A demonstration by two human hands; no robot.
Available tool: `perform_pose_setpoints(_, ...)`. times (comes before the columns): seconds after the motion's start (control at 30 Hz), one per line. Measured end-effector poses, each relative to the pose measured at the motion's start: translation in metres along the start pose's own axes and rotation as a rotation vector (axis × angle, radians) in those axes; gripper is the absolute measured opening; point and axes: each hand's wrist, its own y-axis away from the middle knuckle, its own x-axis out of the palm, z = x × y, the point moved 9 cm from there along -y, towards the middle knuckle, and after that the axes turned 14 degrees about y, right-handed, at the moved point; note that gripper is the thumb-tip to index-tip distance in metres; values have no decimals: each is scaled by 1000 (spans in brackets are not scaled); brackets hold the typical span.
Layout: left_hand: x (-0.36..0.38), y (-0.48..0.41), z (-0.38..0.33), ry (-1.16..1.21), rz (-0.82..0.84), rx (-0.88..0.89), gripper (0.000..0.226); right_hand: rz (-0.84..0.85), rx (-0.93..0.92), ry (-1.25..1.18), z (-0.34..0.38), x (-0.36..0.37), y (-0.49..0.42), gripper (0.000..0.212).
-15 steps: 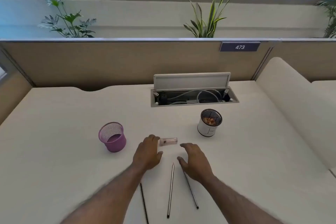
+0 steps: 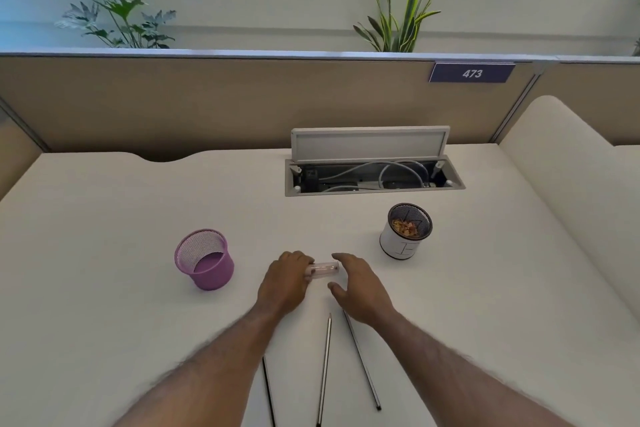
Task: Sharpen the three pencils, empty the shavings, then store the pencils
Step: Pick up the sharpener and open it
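A small clear pink sharpener [image 2: 325, 269] lies on the white desk. My left hand [image 2: 284, 282] has its fingers curled round the sharpener's left end. My right hand [image 2: 360, 284] hovers just right of it, fingers spread and relaxed, holding nothing. Three pencils lie side by side near the front edge: a dark one [image 2: 268, 390] on the left partly under my left forearm, a silver one [image 2: 325, 367] in the middle, a dark one [image 2: 363, 364] on the right with its tip under my right hand.
A purple mesh cup [image 2: 204, 258] stands empty to the left. A white-sided mesh cup [image 2: 406, 236] holding shavings stands to the right. Behind them an open cable hatch [image 2: 372, 163] with its lid raised sits before the beige divider.
My left hand has moved right and forward onto the sharpener and taken hold of its end. My right hand has come forward and closer to the sharpener.
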Motion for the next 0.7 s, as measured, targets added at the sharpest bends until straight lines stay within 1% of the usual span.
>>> perform_pose_setpoints(0.17, -7, 10, -11, 232, -19, 108, 31, -14, -19, -36, -3, -6, 1, 53)
perform_pose_setpoints(0.27, -14, 17, -20, 411, -38, 140, 30, -54, -27, -98, -4, -14, 7, 44)
perform_pose_setpoints(0.37, -21, 27, -16, 647, -112, 49, 31, -75, -34, -185, -3, -21, 15, 31)
perform_pose_setpoints(0.47, -18, 34, -7, 850, -149, -60, 31, -62, -42, -269, 0, -25, 24, 26)
perform_pose_setpoints(0.53, -19, 39, -7, 965, -165, -99, 26, -40, -33, -366, 2, -27, 29, 25)
perform_pose_setpoints(0.6, -23, 45, -11, 1043, -176, -104, 19, -19, -13, -509, 5, -30, 32, 22)
perform_pose_setpoints(0.7, -33, 54, -23, 1088, -195, -82, 25, 10, 17, -753, 10, -34, 37, 18)
